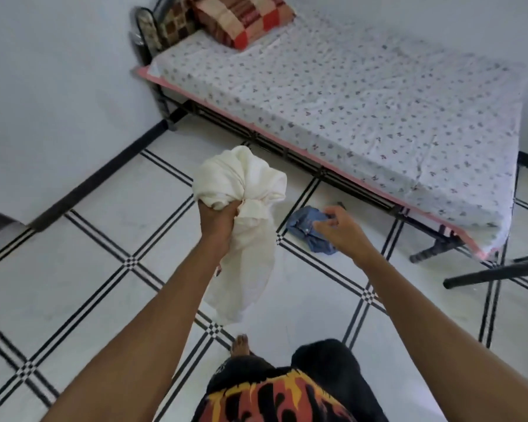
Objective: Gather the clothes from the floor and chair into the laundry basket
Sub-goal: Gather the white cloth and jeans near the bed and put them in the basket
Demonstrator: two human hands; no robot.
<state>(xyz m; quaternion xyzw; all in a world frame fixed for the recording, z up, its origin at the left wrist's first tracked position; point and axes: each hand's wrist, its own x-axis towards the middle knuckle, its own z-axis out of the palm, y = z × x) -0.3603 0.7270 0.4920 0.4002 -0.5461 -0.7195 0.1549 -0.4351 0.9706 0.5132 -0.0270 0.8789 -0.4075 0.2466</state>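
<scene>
My left hand [218,219] is shut on a bunched white garment [244,208], held up above the tiled floor with its loose end hanging down. A small blue denim garment [305,225] lies crumpled on the floor beside the bed. My right hand [337,228] hovers in front of the denim with its fingers spread and curled; it holds nothing. No laundry basket shows in the head view.
A bed [348,95] with a flowered sheet and checked pillows [241,16] fills the upper right; its black frame runs along the floor. A black chair leg [494,272] pokes in at right. White wall [58,86] stands at left. My bare foot [241,345] is below.
</scene>
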